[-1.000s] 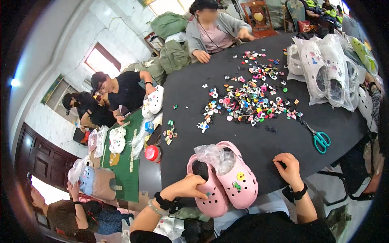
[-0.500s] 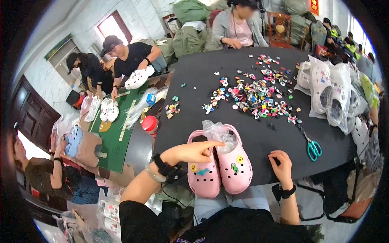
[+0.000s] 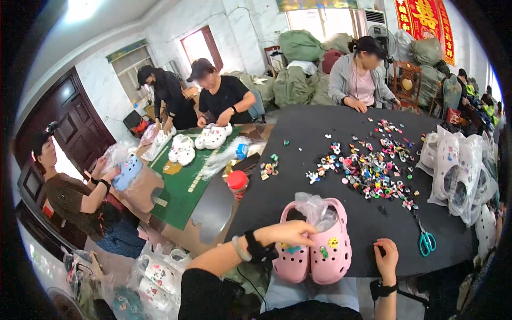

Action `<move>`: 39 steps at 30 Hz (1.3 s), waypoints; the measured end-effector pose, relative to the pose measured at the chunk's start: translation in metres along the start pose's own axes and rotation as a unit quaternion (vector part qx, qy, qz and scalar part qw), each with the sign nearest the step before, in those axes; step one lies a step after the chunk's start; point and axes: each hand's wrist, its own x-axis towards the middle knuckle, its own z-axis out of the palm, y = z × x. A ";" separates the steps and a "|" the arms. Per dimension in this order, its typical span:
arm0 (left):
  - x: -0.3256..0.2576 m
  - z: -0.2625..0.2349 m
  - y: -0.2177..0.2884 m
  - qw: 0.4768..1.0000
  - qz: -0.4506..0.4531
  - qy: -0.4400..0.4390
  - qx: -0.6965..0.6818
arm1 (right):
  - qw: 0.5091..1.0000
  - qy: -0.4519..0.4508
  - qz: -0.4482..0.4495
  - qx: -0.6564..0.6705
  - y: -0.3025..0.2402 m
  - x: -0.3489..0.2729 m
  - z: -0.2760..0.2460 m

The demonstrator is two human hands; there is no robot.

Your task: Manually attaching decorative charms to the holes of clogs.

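A pair of pink clogs stands side by side at the table's near edge, toes toward me. Yellow flower and green charms show on the right clog; my hand partly covers charms on the left one. Clear crumpled plastic fills their heel openings. My left hand lies across the clogs with its fingers bent down; whatever they hold, if anything, is hidden. To the right of the clogs, my right hand rests on the black table, loosely curled, finger and thumb a little apart, holding nothing visible.
Loose colourful charms are heaped beyond the clogs. Teal-handled scissors and bagged white clogs lie right. A red-lidded jar stands left. Co-workers handle clogs at the green mat; another person sits across.
My view has tilted up, so the scene sits lower and farther right. My left hand's outstretched forefinger has bent down over the clogs. A co-worker has set a white clog beside another.
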 end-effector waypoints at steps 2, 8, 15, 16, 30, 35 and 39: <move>-0.030 0.002 -0.013 0.995 0.050 0.071 -0.045 | 1.000 -0.007 0.003 0.008 -0.004 0.002 0.000; -0.125 -0.016 -0.006 0.928 -0.106 0.210 -0.289 | 1.000 -0.003 0.011 -0.003 -0.002 0.003 0.002; -0.216 -0.004 -0.079 0.714 -0.053 0.484 -0.504 | 1.000 -0.003 0.018 0.014 -0.006 0.006 0.007; -0.225 -0.004 -0.093 0.664 -0.001 0.512 -0.545 | 1.000 -0.007 0.008 0.005 -0.007 0.007 0.009; -0.301 -0.036 -0.309 0.459 -0.095 0.643 -0.606 | 1.000 -0.016 0.023 -0.012 0.001 0.008 0.017; -0.309 -0.047 -0.341 0.440 -0.089 0.680 -0.580 | 0.999 -0.020 0.032 -0.018 0.012 0.003 0.013; -0.308 -0.052 -0.353 0.427 -0.092 0.724 -0.535 | 1.000 -0.010 0.013 -0.007 0.008 0.006 0.019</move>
